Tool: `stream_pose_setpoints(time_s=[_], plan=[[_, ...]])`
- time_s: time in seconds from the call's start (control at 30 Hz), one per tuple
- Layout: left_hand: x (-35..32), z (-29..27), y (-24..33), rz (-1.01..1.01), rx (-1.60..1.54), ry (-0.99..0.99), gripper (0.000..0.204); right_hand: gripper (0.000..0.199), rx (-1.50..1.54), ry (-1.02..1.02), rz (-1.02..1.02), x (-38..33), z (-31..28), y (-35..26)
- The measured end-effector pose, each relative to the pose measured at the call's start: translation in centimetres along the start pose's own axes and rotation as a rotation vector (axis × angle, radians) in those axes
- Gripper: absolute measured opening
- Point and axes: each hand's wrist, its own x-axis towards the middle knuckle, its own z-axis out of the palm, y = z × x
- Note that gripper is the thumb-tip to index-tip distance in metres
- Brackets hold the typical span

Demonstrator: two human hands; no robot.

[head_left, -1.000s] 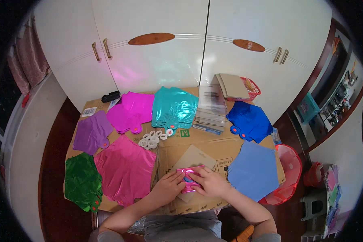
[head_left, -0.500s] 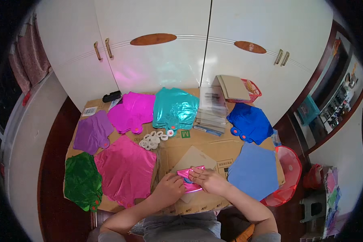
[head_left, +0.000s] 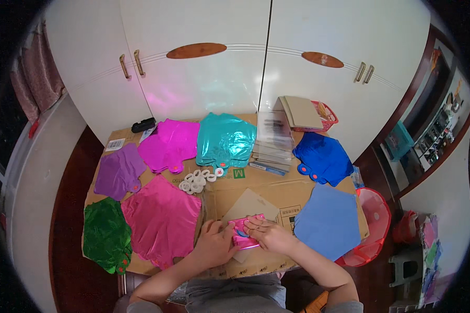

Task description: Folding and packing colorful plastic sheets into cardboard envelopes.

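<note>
Both hands meet over a small folded pink foil piece (head_left: 244,236) lying on a tan card sheet (head_left: 249,204) near the front edge of the cardboard-covered table (head_left: 277,185). The left hand (head_left: 214,244) is loosely curled, its fingertips pinching the left edge of the foil. The right hand (head_left: 266,233) lies flatter, fingers spread and pressing down on the foil's top right part; a bit of blue shows under it. The two hands nearly touch across the piece.

Just left of the left hand lies a big pink foil balloon (head_left: 162,219), flat, and beyond it a green one (head_left: 105,235) at the table's left corner. Just right of the right hand sits a pale blue pentagon sheet (head_left: 329,221), with a red mesh basket (head_left: 373,208) past it, off the table edge. Beyond the hands, well apart, lie a cluster of white rings (head_left: 196,181), a purple balloon (head_left: 119,171), a magenta balloon (head_left: 168,144), a teal balloon (head_left: 224,140), a stack of clear packets (head_left: 273,143) and a dark blue balloon (head_left: 324,158). Nothing lies between the hands and the foil.

Both forearms come in from the lower edge, bare, angled inward so that the wrists converge.
</note>
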Motion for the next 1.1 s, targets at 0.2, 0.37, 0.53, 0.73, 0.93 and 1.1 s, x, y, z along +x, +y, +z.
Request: stream_pose_setpoints(time_s=[0.2, 0.37, 0.53, 0.73, 0.93, 1.1], plan=[[0.4, -0.4, -0.1, -0.006, 0.036, 0.048, 0.062, 0.050, -0.008, 0.005, 0.011, -0.1, 0.0, -0.1], [0.2, -0.3, -0.4, -0.011, 0.055, -0.024, 0.064, 0.047, 0.067, 0.039, 0.024, -0.2, 0.3, -0.4], [-1.1, -1.4, -0.8, 0.027, 0.127, -0.033, 0.062, 0.064, 0.101, 0.013, -0.013, 0.0, -1.9, -0.9], [-3.9, -3.2, -1.0, 0.171, 0.171, 0.012, 0.034, 0.074, 0.031, -0.024, -0.028, -1.9, -2.7, -3.5], [-5.0, -1.8, -1.0, 0.285, 0.205, 0.081, 0.024, 0.047, -0.189, 0.039, -0.153, -4.9, -1.7, -7.3], [-4.6, -1.6, -1.1, 0.276, 0.164, 0.129, 0.018, 0.034, 0.110, -0.004, 0.126, -5.6, -3.8, -7.5]])
